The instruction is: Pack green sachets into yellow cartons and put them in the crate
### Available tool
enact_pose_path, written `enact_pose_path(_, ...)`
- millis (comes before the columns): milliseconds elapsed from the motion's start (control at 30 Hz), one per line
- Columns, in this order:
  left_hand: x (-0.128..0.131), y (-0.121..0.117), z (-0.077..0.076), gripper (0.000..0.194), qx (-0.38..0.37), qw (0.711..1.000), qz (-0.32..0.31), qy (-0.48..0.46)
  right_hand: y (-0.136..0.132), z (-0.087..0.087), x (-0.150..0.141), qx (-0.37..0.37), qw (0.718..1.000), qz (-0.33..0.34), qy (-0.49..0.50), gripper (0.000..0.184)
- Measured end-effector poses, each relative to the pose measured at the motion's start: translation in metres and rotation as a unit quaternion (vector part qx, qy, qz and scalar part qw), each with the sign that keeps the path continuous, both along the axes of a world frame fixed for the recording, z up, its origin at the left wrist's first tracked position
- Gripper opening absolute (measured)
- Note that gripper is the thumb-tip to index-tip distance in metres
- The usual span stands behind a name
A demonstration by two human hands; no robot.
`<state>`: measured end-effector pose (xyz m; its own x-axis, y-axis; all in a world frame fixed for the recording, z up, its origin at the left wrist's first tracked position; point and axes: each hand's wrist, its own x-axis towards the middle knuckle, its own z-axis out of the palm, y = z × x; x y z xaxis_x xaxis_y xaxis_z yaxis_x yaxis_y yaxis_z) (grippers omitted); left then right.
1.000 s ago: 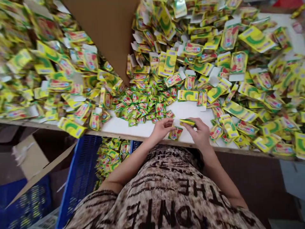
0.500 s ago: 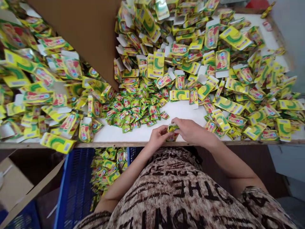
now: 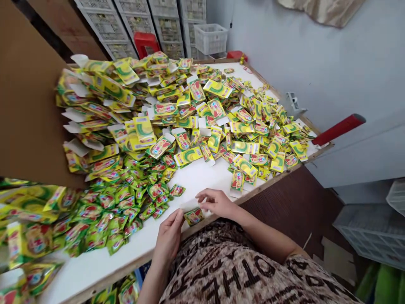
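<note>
Hiding pt. of pkt point(image 3: 193, 216): L fingers point(image 3: 177, 218)

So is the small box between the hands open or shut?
Open: the small box has its white flap sticking out.

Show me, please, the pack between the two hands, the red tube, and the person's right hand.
Pack point(image 3: 194, 217): head view, on its printed face.
Red tube point(image 3: 340, 130): head view, on the middle of its length.
Right hand point(image 3: 219, 203): head view, on the back of the hand.
</note>
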<state>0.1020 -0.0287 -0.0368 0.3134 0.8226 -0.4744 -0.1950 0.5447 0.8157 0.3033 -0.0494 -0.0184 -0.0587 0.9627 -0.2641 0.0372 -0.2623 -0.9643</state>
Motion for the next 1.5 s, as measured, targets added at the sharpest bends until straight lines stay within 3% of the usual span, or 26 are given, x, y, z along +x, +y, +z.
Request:
enact_pose_path(67,0.0,0.003,0.005,0.022,-0.05,0.999,-0.001,-0.02,-0.003,-0.007,-0.004,-0.11,0.986,0.009,0.122,0.029)
enact_pose_path(133,0.001,0.008,0.013,0.02,-0.084,0.995,-0.032,-0.032,0.0,-0.01,-0.008,-0.17,0.964,0.026,0.202,0.027)
enact_pose_path(233,0.004,0.012,0.022,0.024,-0.089,0.993,-0.078,-0.024,0.01,-0.01,-0.015,-0.196,0.958,0.031,0.205,0.014)
enact_pose_path(300,0.006,0.012,0.023,0.027,-0.072,0.996,-0.058,-0.011,0.015,-0.009,-0.02,-0.141,0.981,-0.005,0.13,0.007)
enact_pose_path(367,0.007,0.011,0.019,0.031,-0.044,0.999,-0.004,0.006,0.018,-0.009,-0.025,-0.025,0.998,-0.047,0.029,0.009)
enact_pose_path(467,0.007,0.008,0.006,0.037,0.029,0.995,0.077,0.063,0.02,-0.012,-0.026,0.101,0.994,-0.033,-0.039,0.016)
enact_pose_path(600,0.006,0.005,-0.007,0.033,0.118,0.977,0.088,0.156,0.023,-0.018,-0.021,0.082,0.996,-0.013,0.023,0.026)
enact_pose_path(733,0.012,0.009,-0.005,0.032,0.108,0.983,0.089,0.122,0.025,-0.018,-0.017,0.009,0.999,-0.016,0.047,0.031)
enact_pose_path(900,0.014,0.018,0.003,0.034,0.125,0.985,0.033,0.115,0.024,-0.012,-0.017,-0.04,0.996,-0.031,0.073,0.031)
enact_pose_path(1133,0.006,0.016,0.0,0.015,0.322,0.93,0.003,0.176,0.017,-0.013,-0.014,0.029,0.999,-0.028,0.015,0.028)
enact_pose_path(1233,0.001,0.014,-0.002,0.018,0.358,0.914,-0.017,0.189,0.013,-0.014,-0.012,0.055,0.998,-0.012,-0.013,0.028)
enact_pose_path(1500,-0.002,0.005,-0.005,0.026,0.422,0.884,-0.067,0.19,-0.001,-0.02,-0.015,0.236,0.967,-0.008,-0.101,0.012)
